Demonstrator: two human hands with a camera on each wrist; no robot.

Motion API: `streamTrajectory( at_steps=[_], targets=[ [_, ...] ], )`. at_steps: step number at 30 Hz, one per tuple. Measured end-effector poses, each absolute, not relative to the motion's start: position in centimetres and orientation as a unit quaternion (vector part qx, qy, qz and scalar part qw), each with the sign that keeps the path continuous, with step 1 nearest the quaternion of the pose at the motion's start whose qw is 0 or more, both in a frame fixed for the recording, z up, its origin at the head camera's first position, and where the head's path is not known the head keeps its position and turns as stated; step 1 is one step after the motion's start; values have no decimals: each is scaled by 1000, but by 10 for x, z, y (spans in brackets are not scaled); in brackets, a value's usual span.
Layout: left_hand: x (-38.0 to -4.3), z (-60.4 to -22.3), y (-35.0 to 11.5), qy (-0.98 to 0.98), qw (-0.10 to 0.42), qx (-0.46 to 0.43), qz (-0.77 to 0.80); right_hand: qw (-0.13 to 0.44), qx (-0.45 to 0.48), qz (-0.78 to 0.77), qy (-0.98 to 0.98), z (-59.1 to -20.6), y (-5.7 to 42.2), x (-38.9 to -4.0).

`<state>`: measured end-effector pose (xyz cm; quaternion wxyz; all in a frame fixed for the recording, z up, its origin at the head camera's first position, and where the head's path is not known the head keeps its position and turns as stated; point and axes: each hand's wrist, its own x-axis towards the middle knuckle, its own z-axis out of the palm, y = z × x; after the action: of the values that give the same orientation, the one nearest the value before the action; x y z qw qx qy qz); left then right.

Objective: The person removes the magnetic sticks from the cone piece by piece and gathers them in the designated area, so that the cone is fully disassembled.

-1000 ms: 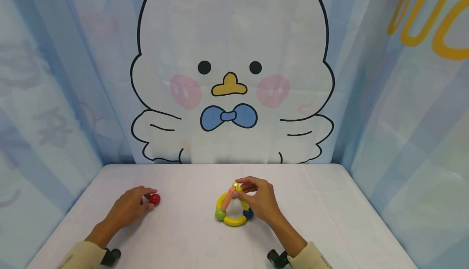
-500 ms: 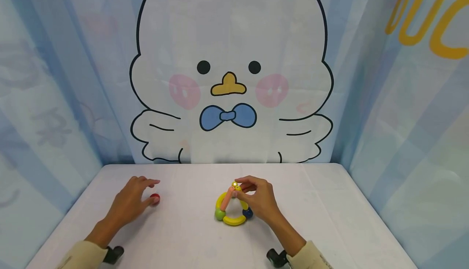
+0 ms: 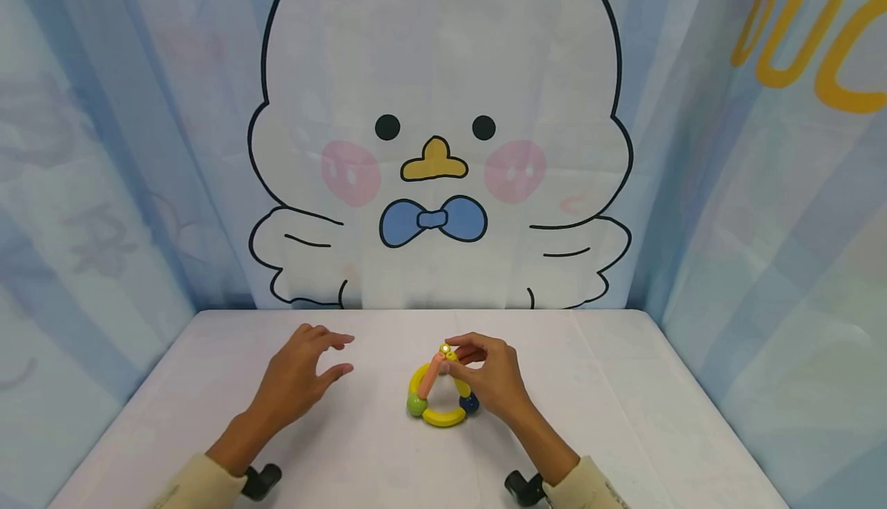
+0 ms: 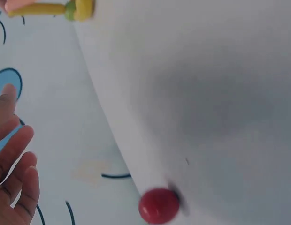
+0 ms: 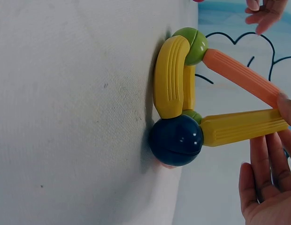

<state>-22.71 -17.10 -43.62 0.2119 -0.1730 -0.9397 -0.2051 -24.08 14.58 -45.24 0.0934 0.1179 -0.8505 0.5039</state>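
Observation:
A magnetic stick-and-ball frame stands on the table, its ring made of curved yellow pieces [image 3: 444,418], green balls [image 5: 195,47] and a dark blue ball [image 5: 176,140]. An orange stick [image 5: 241,77] and a yellow stick [image 5: 241,127] slant up from it and meet at the top. My right hand [image 3: 495,378] pinches these upper ends between thumb and fingers. With thumb and fingers apart, my left hand [image 3: 294,374] hovers left of the frame, holding nothing. A red ball [image 4: 159,206] lies on the table in the left wrist view; in the head view it is hidden.
A white cloth covers the table [image 3: 360,463]. Behind it hangs a curtain [image 3: 433,270] printed with a cartoon duck, and more curtains flank both sides. Dark wrist cameras [image 3: 524,488] sit below each hand.
My left hand has let go of the red ball, spread its fingers, lifted and moved right toward the frame. The right hand keeps its pinch in the same place.

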Motion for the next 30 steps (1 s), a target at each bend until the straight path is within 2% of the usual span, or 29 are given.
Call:
streamTrajectory(
  at_steps=[13,30],
  targets=[
    [-222,-442,-100,-931,181,-192,-253,92,116,501,-853,-453,146,-241],
    [-231,-456,-58,-900,215,-228,-302,106,141,501,-847,-455,149,-242]
  ],
)
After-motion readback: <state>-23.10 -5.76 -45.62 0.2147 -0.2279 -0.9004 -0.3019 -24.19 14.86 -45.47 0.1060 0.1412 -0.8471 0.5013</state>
